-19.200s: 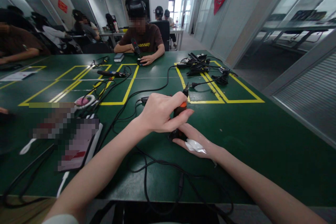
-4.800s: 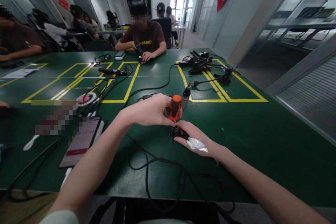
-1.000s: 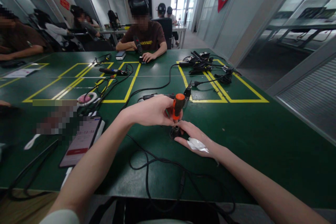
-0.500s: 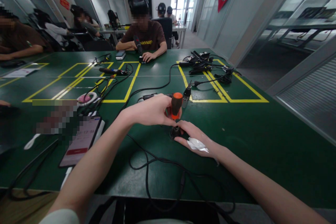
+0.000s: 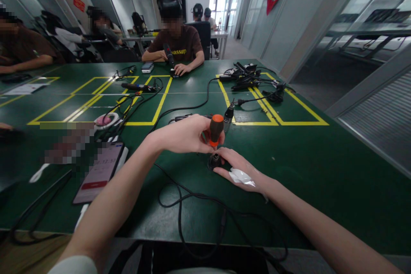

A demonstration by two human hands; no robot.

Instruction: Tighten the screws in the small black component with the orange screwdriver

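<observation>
In the head view, my left hand [image 5: 192,135] has its fingers wrapped round a screwdriver [image 5: 216,128] with a black and orange handle, held upright. Below it a small black cone-shaped part [image 5: 214,161] with a metal top stands on the green table [image 5: 305,167]. My right hand [image 5: 233,165] holds that part between thumb and fingers from the right side. A white patch [image 5: 241,177] lies on the back of this hand near the thumb. The screwdriver's tip is hidden by my fingers. Just behind the hands stands another black tool part [image 5: 229,112] with a pointed metal end.
A phone [image 5: 101,171] and cables [image 5: 199,199] lie at the left and front. Heaped black tools and cords [image 5: 244,75] sit at the back right. A person [image 5: 176,47] across the table holds a dark tool. Yellow tape marks [image 5: 302,107] line the table.
The screwdriver handle has shifted very slightly to the right and down. My right hand has stayed on the black part.
</observation>
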